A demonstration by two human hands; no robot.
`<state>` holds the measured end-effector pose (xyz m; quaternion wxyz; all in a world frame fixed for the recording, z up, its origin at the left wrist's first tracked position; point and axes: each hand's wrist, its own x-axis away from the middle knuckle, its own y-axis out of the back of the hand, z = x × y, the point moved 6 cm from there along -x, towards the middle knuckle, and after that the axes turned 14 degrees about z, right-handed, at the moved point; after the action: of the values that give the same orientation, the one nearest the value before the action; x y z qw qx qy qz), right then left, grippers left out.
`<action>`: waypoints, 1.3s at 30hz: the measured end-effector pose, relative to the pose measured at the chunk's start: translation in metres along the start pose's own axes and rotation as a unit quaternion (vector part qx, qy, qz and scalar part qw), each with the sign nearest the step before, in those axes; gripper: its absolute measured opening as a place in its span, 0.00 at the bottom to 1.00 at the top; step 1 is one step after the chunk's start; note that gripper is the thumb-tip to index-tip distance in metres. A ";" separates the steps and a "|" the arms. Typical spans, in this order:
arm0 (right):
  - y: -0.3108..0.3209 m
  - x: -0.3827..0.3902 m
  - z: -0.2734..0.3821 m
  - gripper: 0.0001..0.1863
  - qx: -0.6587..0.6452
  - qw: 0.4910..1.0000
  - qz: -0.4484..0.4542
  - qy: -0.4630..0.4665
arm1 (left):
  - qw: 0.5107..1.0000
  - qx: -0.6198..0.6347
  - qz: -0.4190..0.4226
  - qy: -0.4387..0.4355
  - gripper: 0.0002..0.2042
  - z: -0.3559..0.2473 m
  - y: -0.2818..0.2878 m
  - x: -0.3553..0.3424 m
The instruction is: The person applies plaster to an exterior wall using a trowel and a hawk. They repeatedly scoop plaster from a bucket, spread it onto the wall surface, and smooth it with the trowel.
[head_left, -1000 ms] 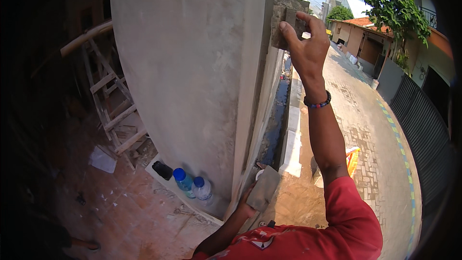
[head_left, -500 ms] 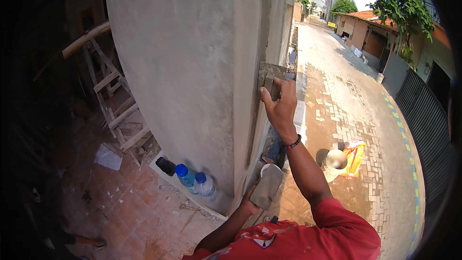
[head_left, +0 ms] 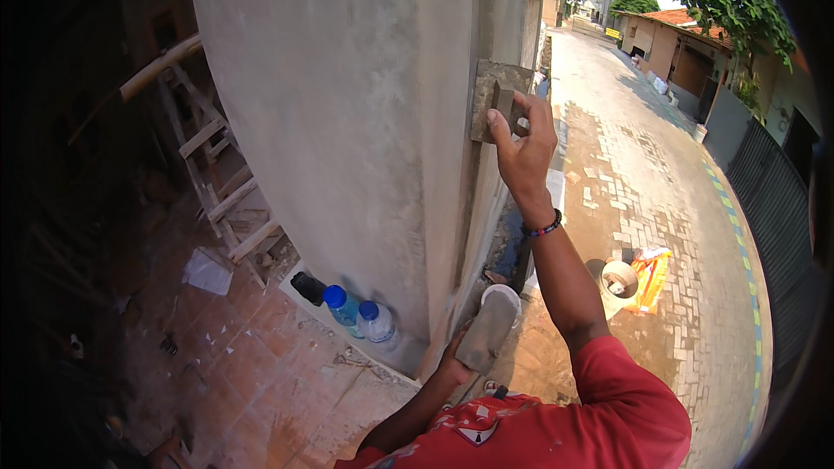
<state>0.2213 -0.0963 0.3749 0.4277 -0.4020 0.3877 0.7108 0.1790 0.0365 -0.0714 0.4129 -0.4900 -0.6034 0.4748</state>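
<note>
My right hand is closed round the block handle of a plastering float, its flat plate up against the narrow side face of the grey plastered wall, just past the corner. Thumb and fingers pinch the handle from both sides. Lower down, near the foot of the wall, my left hand grips a flat grey, mortar-coloured board; most of its fingers are hidden beneath. Behind that board shows part of a white round container.
Two blue-capped bottles and a dark object stand on the ledge at the wall's foot. A wooden trestle is at left. On the paved street sit a bucket and an orange-yellow sack.
My right hand has slid the float higher along the wall's side face. The left hand and its board stay nearly in place, while the whole view has shifted slightly.
</note>
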 end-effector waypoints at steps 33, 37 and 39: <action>0.019 -0.108 -0.013 0.19 -0.106 0.991 0.071 0.030 | 0.998 0.032 0.020 -0.041 0.20 -0.010 -0.005 -0.011; 0.005 -0.011 -0.054 0.19 -0.090 0.988 0.123 -0.028 | 0.998 0.037 0.007 -0.041 0.20 -0.007 -0.022 -0.012; 0.000 0.033 -0.081 0.18 -0.132 0.972 0.180 -0.079 | 0.998 0.012 -0.008 -0.060 0.20 -0.006 -0.006 -0.015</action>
<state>0.2308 -0.1592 0.3145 0.2653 -0.3212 0.3216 0.8503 0.1862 0.0228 -0.0650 0.3855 -0.4505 -0.6255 0.5072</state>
